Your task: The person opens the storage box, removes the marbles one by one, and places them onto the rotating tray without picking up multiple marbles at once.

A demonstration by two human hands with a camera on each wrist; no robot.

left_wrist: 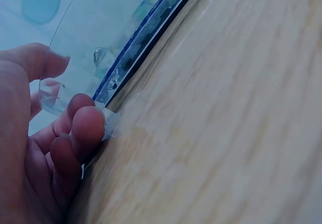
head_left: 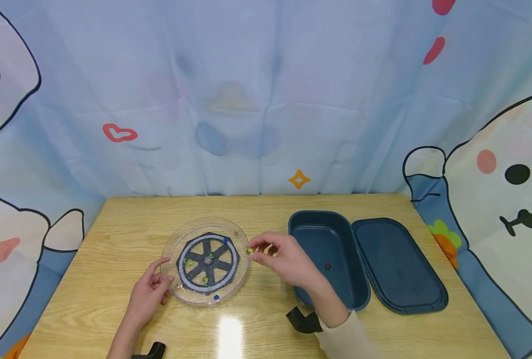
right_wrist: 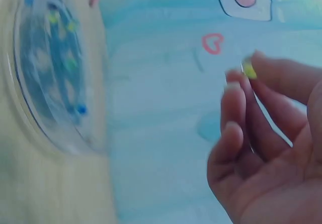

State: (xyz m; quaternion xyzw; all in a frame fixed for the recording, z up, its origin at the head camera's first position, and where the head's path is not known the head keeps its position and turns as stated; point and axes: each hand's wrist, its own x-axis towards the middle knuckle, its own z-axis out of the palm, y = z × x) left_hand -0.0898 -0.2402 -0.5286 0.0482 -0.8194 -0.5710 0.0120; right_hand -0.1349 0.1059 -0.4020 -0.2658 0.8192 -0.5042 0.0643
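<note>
A clear round dish [head_left: 193,230] stands on the table, with a dark six-spoked wheel shape [head_left: 195,272] visible in it. Several marbles lie in the dish, among them a blue marble [head_left: 225,240] and a yellow-green marble [head_left: 205,280]. My left hand [head_left: 144,294] grips the dish's left edge, its fingers [left_wrist: 88,124] curled at the rim in the left wrist view. Just beyond the right rim, my right hand [head_left: 286,257] pinches a yellow marble [right_wrist: 249,69] between thumb and fingertips, held above the table.
To the right stands a dark blue box [head_left: 308,234] with one small brown marble [head_left: 327,267] on its floor. Its lid [head_left: 398,264] lies beside it, against the box's right side. A printed curtain [head_left: 248,124] hangs behind the wooden table [head_left: 131,219].
</note>
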